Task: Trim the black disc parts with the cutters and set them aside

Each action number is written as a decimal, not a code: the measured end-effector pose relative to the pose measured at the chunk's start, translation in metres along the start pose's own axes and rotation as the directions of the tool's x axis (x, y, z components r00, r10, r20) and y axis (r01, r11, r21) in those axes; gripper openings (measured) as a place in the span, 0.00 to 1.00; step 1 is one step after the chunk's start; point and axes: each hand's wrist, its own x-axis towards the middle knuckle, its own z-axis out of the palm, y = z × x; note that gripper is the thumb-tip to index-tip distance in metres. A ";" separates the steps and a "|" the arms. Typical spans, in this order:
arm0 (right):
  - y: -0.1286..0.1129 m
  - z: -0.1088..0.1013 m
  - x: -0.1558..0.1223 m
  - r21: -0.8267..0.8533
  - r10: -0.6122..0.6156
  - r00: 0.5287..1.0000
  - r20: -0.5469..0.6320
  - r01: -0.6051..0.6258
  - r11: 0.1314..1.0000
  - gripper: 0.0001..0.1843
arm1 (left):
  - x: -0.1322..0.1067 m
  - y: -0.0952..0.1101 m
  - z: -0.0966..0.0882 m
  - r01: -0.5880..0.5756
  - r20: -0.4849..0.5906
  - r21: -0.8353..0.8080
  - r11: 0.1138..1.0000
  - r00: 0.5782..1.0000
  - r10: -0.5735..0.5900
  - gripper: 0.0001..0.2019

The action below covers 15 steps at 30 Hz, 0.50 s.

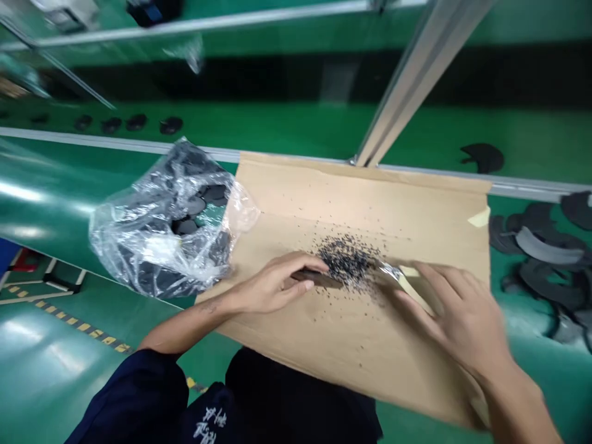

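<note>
The left hand (272, 287) lies low on the cardboard sheet (324, 351), fingers nearly straight and close together, pinching the end of a thin dark strip (321, 279) flat against the sheet. The right hand (462, 314), blurred, has its fingers loosely curled around a pale-handled tool (398, 274), whose shiny tip touches the strip's far end. Between the two hands, near the sheet's middle, sits a heap of black crumbs (346, 258), with stray specks scattered around it. At the sheet's left edge, a crumpled clear plastic bag (148, 253) holds dark flat pieces (206, 198). Off the right edge, grey curved pieces (541, 246) lie piled on the green bench (46, 203).
</note>
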 end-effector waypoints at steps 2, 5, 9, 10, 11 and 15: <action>0.013 0.006 -0.013 -0.148 0.022 1.000 -0.006 -0.023 0.989 0.23 | 0.006 0.012 -0.026 0.002 0.124 0.078 0.997 0.992 -0.012 0.15; 0.024 0.018 -0.031 -0.196 0.066 0.998 0.004 -0.064 0.978 0.26 | 0.029 0.009 -0.076 -0.081 0.138 0.276 0.958 0.990 0.044 0.19; 0.018 0.014 -0.045 -0.132 0.111 0.994 -0.007 -0.111 0.985 0.31 | 0.085 -0.051 -0.155 -0.077 -0.021 0.661 0.747 0.992 0.121 0.22; 0.016 0.010 -0.047 -0.098 0.138 0.990 0.004 -0.137 0.986 0.31 | 0.101 -0.073 -0.172 -0.091 -0.029 0.707 0.702 0.987 0.157 0.25; 0.014 0.004 -0.048 -0.062 0.171 0.985 0.019 -0.170 0.984 0.30 | 0.117 -0.094 -0.186 -0.109 -0.046 0.738 0.666 0.977 0.211 0.29; 0.024 -0.017 -0.041 0.020 0.281 0.960 0.008 -0.281 0.959 0.21 | 0.152 -0.151 -0.222 -0.161 -0.128 0.705 0.690 0.929 0.348 0.35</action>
